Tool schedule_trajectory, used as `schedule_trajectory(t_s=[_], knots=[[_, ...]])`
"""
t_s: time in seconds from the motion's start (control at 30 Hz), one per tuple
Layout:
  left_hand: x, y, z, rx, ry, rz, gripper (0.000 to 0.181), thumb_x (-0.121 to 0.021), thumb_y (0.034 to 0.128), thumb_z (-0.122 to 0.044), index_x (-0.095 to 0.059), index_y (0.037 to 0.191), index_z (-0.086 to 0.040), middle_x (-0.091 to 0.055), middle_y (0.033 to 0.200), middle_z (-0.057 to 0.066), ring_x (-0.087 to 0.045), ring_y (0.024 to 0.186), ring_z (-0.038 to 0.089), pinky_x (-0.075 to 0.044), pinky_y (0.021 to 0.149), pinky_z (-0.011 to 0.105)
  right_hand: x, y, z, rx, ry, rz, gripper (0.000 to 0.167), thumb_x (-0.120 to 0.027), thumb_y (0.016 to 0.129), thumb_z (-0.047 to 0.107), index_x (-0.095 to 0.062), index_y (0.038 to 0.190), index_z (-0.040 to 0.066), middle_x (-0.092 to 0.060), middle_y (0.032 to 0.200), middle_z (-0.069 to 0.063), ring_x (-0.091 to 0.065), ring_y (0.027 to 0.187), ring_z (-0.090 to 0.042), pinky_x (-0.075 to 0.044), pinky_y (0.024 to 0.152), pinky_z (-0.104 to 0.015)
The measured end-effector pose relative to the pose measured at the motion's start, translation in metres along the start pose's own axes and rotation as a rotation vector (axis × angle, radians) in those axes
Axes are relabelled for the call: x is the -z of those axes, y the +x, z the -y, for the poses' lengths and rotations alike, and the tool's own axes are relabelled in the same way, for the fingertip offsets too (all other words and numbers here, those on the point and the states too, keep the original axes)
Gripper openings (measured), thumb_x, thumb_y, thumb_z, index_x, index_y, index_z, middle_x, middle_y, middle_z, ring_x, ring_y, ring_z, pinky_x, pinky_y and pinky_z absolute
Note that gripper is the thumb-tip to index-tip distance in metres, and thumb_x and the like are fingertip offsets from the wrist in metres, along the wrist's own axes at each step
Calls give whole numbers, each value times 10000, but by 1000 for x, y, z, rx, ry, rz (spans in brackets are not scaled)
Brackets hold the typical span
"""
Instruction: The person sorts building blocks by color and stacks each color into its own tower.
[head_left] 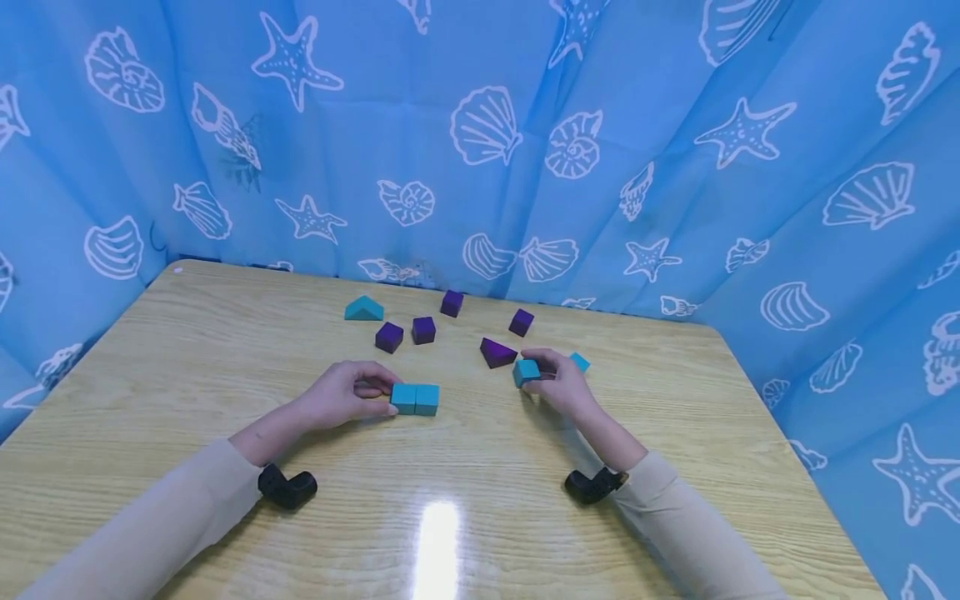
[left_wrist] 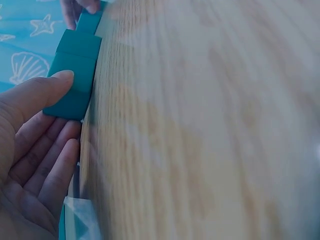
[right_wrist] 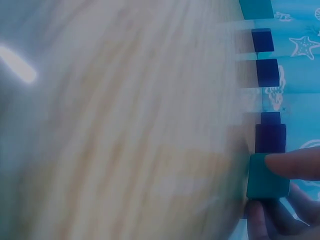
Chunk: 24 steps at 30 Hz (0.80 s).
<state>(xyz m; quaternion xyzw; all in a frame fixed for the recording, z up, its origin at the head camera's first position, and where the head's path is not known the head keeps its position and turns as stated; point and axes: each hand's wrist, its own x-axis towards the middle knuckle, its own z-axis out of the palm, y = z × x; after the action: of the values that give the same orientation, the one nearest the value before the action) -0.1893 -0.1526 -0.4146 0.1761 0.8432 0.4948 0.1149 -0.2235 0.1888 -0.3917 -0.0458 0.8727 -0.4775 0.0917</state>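
Two blue cubes stand side by side, touching, on the table. My left hand [head_left: 347, 397] pinches the left cube [head_left: 402, 399], with the thumb [left_wrist: 47, 95] on its near face. The other cube [head_left: 427, 400] adjoins it on the right. Farther right, my right hand [head_left: 561, 385] holds a third blue cube [head_left: 527, 372] between thumb and fingers. In the right wrist view a finger lies across this blue cube [right_wrist: 267, 177]; whether it touches the table is hard to tell. Just beyond the right hand, part of another blue block [head_left: 579, 362] shows, mostly hidden.
A purple triangular block [head_left: 498, 352] lies just left of the right hand's cube. Several purple cubes, such as this purple cube [head_left: 423, 330], sit toward the back. A blue triangular block [head_left: 364, 308] stands at back left. Behind the wooden table [head_left: 225, 333] hangs a blue curtain [head_left: 360, 125].
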Motion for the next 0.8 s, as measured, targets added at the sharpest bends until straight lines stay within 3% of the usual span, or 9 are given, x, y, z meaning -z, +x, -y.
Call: schedule_trajectory(t_s=[0.3, 0.47, 0.8], knots=[[-1, 2, 3, -28, 3, -4, 367, -768, 819, -162, -657, 1138, -19, -650, 1122, 121, -631, 1043, 253, -558, 918, 317, 0, 0, -2, -58, -19, -55, 448, -687, 845, 26, -579, 1278, -7, -600, 1230, -225, -575, 1138, -352, -508, 983, -438], [0, -1, 4, -7, 13, 4, 369, -774, 813, -176, -659, 1135, -37, -650, 1125, 107, -633, 1048, 239, -557, 916, 294, -6, -1, -2, -80, -1, -55, 458, -711, 829, 55, -589, 1268, 7, -612, 1211, -197, -568, 1137, -323, -496, 993, -434], [0, -1, 1, 5, -4, -4, 366, -766, 819, -147, -653, 1142, -16, -643, 1133, 134, -629, 1059, 266, -556, 926, 332, -12, -3, 11, -84, 60, 14, 497, -737, 831, 131, -579, 1293, 38, -587, 1274, -171, -537, 1190, -305, -493, 999, -398]])
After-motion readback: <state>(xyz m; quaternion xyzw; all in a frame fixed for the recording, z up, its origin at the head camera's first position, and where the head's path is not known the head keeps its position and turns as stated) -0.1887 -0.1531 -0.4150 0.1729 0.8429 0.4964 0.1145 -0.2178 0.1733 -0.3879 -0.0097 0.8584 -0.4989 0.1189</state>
